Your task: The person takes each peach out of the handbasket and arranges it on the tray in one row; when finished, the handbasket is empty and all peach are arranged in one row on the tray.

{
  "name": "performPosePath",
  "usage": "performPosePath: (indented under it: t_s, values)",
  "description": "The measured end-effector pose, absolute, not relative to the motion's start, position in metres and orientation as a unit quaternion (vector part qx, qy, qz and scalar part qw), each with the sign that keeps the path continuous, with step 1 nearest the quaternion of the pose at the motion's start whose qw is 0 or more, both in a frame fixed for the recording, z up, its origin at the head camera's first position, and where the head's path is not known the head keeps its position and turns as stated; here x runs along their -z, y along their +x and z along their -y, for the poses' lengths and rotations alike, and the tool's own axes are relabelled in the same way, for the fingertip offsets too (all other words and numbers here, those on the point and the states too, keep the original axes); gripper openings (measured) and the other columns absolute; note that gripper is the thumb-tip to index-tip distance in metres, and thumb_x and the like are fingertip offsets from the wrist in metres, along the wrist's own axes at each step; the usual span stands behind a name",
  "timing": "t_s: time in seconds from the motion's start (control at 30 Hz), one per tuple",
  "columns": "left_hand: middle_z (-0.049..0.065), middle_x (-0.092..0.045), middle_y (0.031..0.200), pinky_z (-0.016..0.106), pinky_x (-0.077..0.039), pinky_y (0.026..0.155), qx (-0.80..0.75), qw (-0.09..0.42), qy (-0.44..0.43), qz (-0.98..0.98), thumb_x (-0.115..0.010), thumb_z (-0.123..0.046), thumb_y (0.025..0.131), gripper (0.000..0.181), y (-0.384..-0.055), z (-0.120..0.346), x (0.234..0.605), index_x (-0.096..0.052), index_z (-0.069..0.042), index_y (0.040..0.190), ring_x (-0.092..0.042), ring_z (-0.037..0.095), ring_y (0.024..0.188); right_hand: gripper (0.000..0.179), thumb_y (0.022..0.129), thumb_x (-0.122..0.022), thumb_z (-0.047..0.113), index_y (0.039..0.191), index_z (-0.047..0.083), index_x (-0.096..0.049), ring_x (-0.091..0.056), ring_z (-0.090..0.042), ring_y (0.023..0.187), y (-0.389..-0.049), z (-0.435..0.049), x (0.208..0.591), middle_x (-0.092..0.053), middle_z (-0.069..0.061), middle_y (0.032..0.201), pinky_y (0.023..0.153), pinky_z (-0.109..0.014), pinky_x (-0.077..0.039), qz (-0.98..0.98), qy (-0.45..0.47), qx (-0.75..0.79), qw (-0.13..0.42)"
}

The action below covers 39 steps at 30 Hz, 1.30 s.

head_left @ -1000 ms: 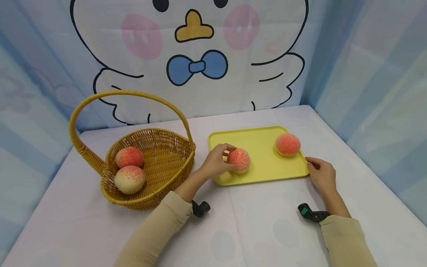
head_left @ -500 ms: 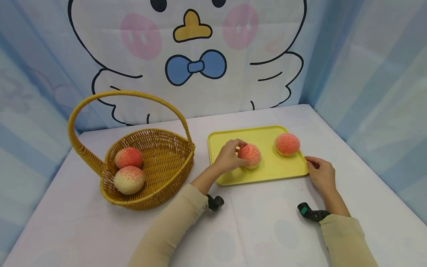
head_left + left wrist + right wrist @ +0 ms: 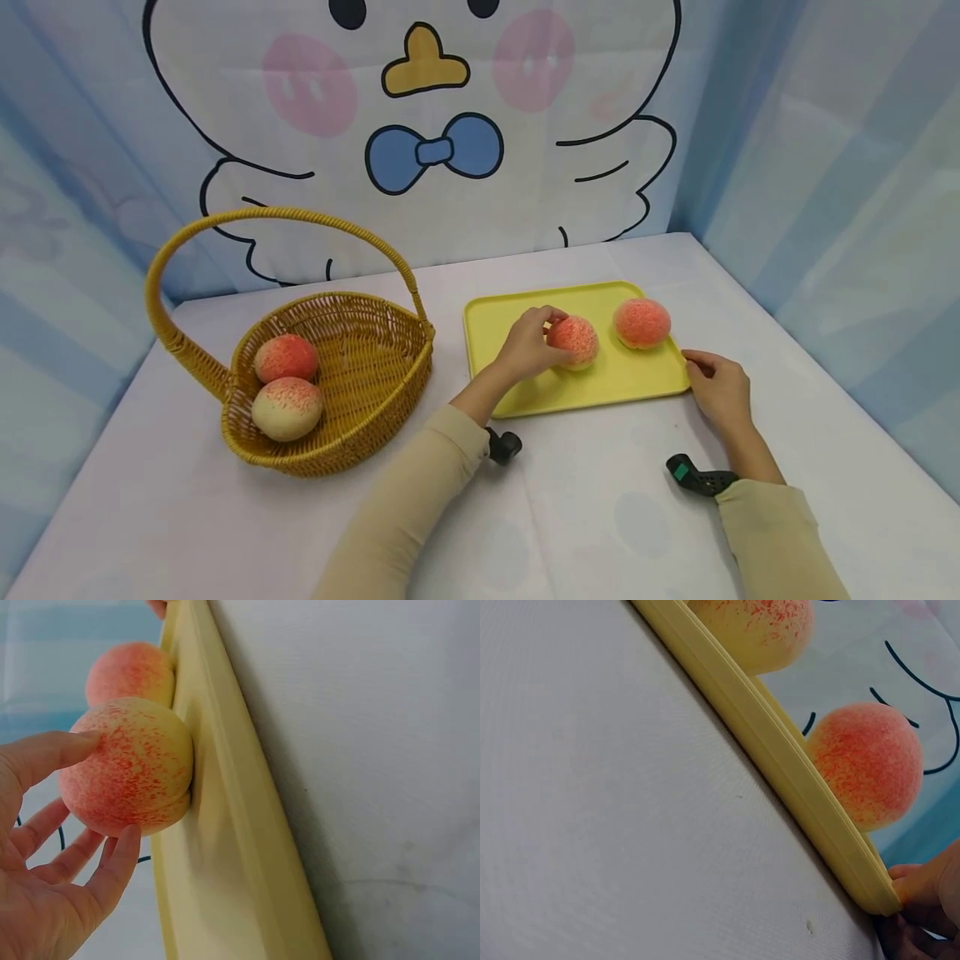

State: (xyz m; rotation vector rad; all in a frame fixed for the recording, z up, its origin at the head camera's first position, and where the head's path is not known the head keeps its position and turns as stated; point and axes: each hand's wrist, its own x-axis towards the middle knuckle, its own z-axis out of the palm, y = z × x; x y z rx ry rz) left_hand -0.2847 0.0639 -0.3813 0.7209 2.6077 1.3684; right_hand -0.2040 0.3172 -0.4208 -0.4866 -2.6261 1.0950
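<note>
My left hand (image 3: 527,346) grips a speckled pink-and-cream peach (image 3: 577,343) over the yellow tray (image 3: 600,385). In the left wrist view the thumb (image 3: 64,754) lies on one side of this peach and the fingers reach round the other. The peach appears to touch the tray's surface there. A second, pinker peach (image 3: 642,323) sits on the tray just to its right. My right hand (image 3: 722,390) pinches the tray's right edge near the front corner; the right wrist view shows fingers (image 3: 926,889) at that corner, partly cut off by the frame.
A woven basket (image 3: 367,358) with a tall arched handle (image 3: 300,213) stands on the left. Inside it lie a red peach (image 3: 287,358) and a paler peach (image 3: 288,408). A printed cloth backdrop (image 3: 510,200) rises behind the white-covered table (image 3: 585,500).
My left hand has carried the speckled peach rightward and slightly back along the tray, close to the other peach. The right hand still holds the tray's edge. The view has shifted slightly.
</note>
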Motion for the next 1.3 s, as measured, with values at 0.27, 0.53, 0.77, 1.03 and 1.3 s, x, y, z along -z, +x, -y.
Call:
performPosePath:
  t_s: [0.27,0.53,0.77,1.03,1.3]
  values:
    - [0.007,-0.051,0.113,0.022,-0.044,0.080,-0.452,0.053,0.247,-0.856,-0.077,-0.011,0.074,0.051,-0.293,-0.075,0.380,-0.055,-0.006,0.119,-0.052,0.021,0.100,0.032,0.096,-0.043,0.007,0.119,-0.010,-0.054,-0.050,-0.033,0.099,-0.205,-0.318,0.420,-0.054,-0.028,0.114,0.077,-0.036,-0.042,0.904,-0.162,-0.373,0.129]
    - [0.007,-0.052,0.112,0.021,-0.042,0.077,-0.442,0.046,0.247,-0.861,-0.076,-0.011,0.074,0.049,-0.299,-0.086,0.384,-0.056,-0.005,0.119,-0.050,0.018,0.095,0.031,0.095,-0.043,0.007,0.118,-0.011,-0.055,-0.050,-0.034,0.098,-0.205,-0.317,0.421,-0.055,-0.028,0.113,0.077,-0.038,-0.042,0.903,-0.159,-0.376,0.133]
    - [0.006,-0.051,0.111,0.022,-0.042,0.077,-0.438,0.054,0.239,-0.865,-0.077,-0.012,0.074,0.050,-0.301,-0.090,0.382,-0.056,-0.006,0.119,-0.049,0.018,0.096,0.030,0.095,-0.044,0.006,0.117,-0.011,-0.056,-0.051,-0.033,0.097,-0.205,-0.315,0.422,-0.056,-0.028,0.112,0.075,-0.035,-0.042,0.904,-0.156,-0.374,0.136]
    - [0.006,-0.052,0.113,0.022,-0.042,0.079,-0.431,0.059,0.245,-0.867,-0.076,-0.013,0.076,0.049,-0.305,-0.097,0.381,-0.055,-0.007,0.120,-0.049,0.018,0.097,0.031,0.096,-0.043,0.008,0.118,-0.009,-0.056,-0.050,-0.032,0.097,-0.204,-0.317,0.421,-0.056,-0.027,0.112,0.075,-0.034,-0.041,0.903,-0.160,-0.377,0.132]
    - [0.010,-0.049,0.121,0.025,-0.042,0.082,-0.439,0.060,0.238,-0.864,-0.076,-0.018,0.076,0.060,-0.302,-0.095,0.382,-0.049,-0.010,0.129,-0.049,0.022,0.103,0.032,0.096,-0.042,0.007,0.119,-0.010,-0.054,-0.049,-0.035,0.101,-0.202,-0.316,0.420,-0.054,-0.028,0.115,0.081,-0.042,-0.042,0.901,-0.162,-0.381,0.130]
